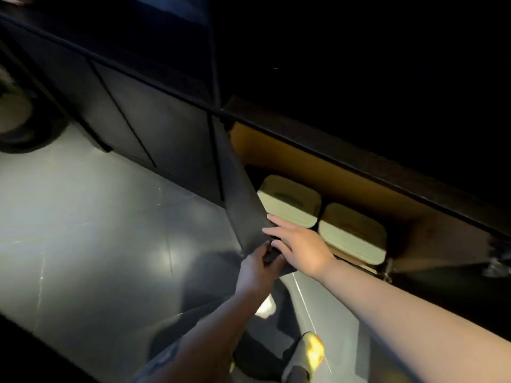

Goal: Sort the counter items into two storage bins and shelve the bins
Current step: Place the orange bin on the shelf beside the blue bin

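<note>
Head view looks down at two bare arms by a dark cupboard. The left hand curls its fingers round the bottom corner of the open cupboard door and holds it. The right hand is flat, with straight fingers that rest on the inside edge of the same door, just above the left hand.

Behind the door, two storage bins sit side by side on the low shelf inside the cupboard. They almost touch. Each bin has a pale green lid with round corners and a long dip in the top. The lids look smooth, like plastic. What is inside the bins cannot be seen.

The cupboard's inner wall is a warm brown, like wood. The door is dark, flat and dull. More dark doors run off to the left. The floor is grey, shiny tile with bright spots of light. A foot in a slipper stands on it near the bottom.
</note>
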`<action>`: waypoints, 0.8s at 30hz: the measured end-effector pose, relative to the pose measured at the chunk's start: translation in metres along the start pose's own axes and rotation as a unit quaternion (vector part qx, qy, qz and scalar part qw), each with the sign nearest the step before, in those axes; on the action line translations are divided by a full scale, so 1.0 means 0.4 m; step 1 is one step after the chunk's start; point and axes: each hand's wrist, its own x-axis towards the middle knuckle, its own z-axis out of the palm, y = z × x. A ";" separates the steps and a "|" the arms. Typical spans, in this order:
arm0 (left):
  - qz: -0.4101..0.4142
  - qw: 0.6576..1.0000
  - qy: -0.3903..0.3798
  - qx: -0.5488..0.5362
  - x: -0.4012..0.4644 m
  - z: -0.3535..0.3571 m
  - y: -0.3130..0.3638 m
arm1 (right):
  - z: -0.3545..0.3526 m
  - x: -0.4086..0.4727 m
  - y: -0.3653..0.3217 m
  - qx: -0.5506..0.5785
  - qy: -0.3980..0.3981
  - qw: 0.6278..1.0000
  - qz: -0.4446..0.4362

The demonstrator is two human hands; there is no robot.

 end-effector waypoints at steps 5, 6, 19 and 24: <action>-0.032 0.999 0.030 -0.016 0.145 0.185 0.107 | -0.128 0.026 0.165 -0.081 -0.020 0.997 -0.004; -0.039 0.998 0.040 -0.024 0.171 0.211 0.121 | -0.148 0.039 0.191 -0.093 -0.027 0.995 -0.003; -0.062 0.992 -0.010 -0.106 0.249 0.329 0.212 | -0.201 -0.135 0.280 0.077 0.137 0.965 0.210; -0.052 0.966 -0.251 0.036 0.116 0.437 0.148 | -0.144 -0.487 0.289 0.082 0.235 0.894 0.372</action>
